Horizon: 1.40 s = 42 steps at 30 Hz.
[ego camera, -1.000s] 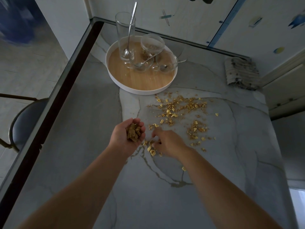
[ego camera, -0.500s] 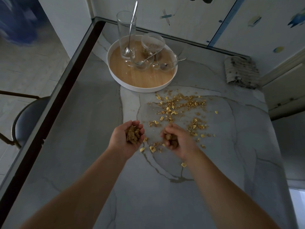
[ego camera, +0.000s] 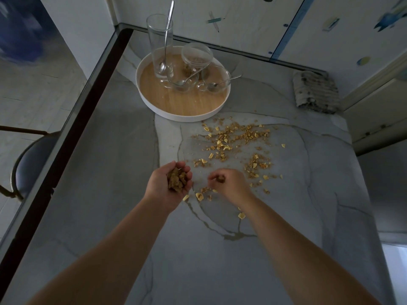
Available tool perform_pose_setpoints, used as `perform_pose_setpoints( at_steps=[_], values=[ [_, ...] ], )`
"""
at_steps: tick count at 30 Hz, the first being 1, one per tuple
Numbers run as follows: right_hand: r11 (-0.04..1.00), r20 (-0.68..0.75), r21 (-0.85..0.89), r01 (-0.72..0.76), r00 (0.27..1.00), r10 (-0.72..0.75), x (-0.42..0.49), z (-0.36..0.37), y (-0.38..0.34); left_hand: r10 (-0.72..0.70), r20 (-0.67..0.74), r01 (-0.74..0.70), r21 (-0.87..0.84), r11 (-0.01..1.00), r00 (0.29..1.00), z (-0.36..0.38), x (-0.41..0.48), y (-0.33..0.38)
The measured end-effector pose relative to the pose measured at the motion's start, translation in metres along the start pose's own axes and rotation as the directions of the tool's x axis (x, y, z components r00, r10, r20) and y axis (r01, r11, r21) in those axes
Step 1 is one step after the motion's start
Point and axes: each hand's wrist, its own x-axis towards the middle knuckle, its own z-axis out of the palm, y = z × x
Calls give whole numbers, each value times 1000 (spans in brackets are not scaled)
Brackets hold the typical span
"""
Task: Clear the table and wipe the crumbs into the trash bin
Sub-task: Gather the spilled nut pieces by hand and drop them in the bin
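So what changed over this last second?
The right hand lifted off the table with a pinch of crumbs, swung toward the left hand, and now hangs curled above the near crumbs. The left hand stayed cupped round its pile. Tray and cloth unmoved.

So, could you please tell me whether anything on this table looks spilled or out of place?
Yes: golden-brown crumbs and pale flakes lie scattered over the grey marble table, in front of the round white wooden-floored tray. The left hand cups a gathered pile; the right hand is picking up more.
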Motion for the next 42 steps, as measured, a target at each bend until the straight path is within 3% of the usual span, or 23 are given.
perform_pose_setpoints(
  at_steps=[2, 4, 7, 11, 15, 18, 20, 21, 22, 24, 25, 27, 31, 34, 37, 39, 41, 42],
  values=[
    [907, 47, -397, 139, 990, -131, 1, 5, -2, -1, 2, 1, -3, 1000, 1000, 0, 0, -1],
    [776, 135, -589, 226, 974, -181, 0, 8, -7, -2, 3, 2, -4, 1000, 1000, 1, -1, -2],
    [652, 219, -701, 289, 957, -189, -2, 10, -11, 0, 6, 0, -4, 1000, 1000, 3, -1, -2],
    [577, 229, -757, 307, 951, -207, -2, 13, -12, 3, 14, -3, -5, 1000, 1000, 5, -2, -3],
    [591, 211, -750, 299, 954, -215, -3, 15, -13, 5, 10, -5, -1, 1000, 1000, 6, -3, -5],
    [862, 32, -484, 149, 988, -152, -4, 14, -8, 10, 4, -10, 1, 1000, 1000, 7, -3, -6],
    [999, -44, -34, -9, 999, 7, -6, 7, -3, 9, 1, -9, 2, 1000, 1000, 8, -4, -6],
    [966, -40, 248, -76, 995, 89, -9, 2, -1, 8, -3, -8, 1, 1000, 1000, 8, -3, -6],
    [853, -13, 506, -130, 987, 158, -12, -5, 1, 4, -6, -4, 1, 1000, 1000, 10, -3, -6],
    [519, 76, 838, -171, 977, 199, -18, -17, 6, -5, -8, 5, -2, 1000, 1000, 12, -3, -5],
    [393, 103, 904, -170, 977, 187, -21, -22, 8, -8, -4, 8, -3, 1000, 1000, 13, -3, -5],
    [263, 123, 951, -161, 980, 155, -25, -27, 12, -12, 2, 12, -3, 1000, 1000, 15, -2, -6],
    [108, 136, 983, -150, 983, 125, -27, -29, 15, -9, 1, 9, -6, 1000, 1000, 18, -2, -6],
    [48, 127, 990, -136, 980, 154, -26, -28, 15, -3, 7, 3, -6, 1000, 1000, 17, -2, -6],
    [157, 154, 969, -191, 963, 222, -25, -28, 17, 2, -3, -2, 0, 1000, 1000, 16, -3, -7],
    [455, 121, 854, -251, 948, 296, -22, -28, 18, 5, -11, -5, 2, 1000, 1000, 16, -4, -8],
    [787, -15, 559, -260, 946, 324, -18, -25, 21, 6, -15, -6, -1, 1000, 1000, 16, -5, -8],
    [883, -92, 404, -238, 950, 298, -16, -23, 22, 6, -15, -6, -3, 1000, 1000, 15, -5, -8]
  ],
)
